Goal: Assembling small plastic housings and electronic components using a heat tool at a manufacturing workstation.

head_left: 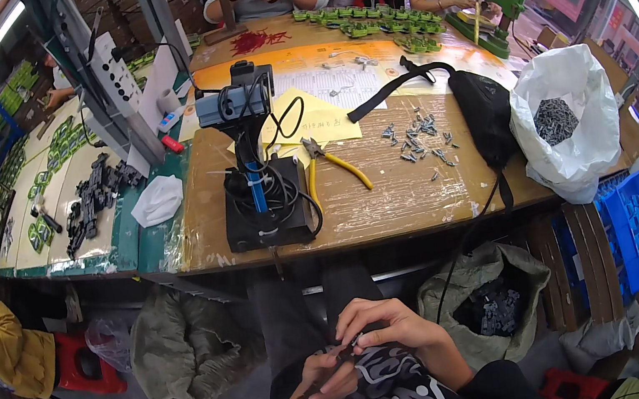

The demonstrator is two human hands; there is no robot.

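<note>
Above my lap, my left hand [331, 377] is closed around a small dark plastic part [305, 396], whose end sticks out past the fingers. My right hand [383, 326] meets it from above, thumb and fingers pinched at the part's upper end. Something small and shiny shows at the right fingertips, too small to name. Most of the part is hidden by my fingers. On the table before me stands a black device on a square base [267, 217] with a blue-grey head and coiled cable. Pliers with yellow handles [337, 164] lie beside it.
Loose screws [423, 136] lie near a black pouch [483, 108] and a white sack of screws [556, 122]. An open sack of dark parts [501, 300] stands right of my legs, a green sack [184, 349] left. Blue bins [633, 231] stand far right. Other people work across the table.
</note>
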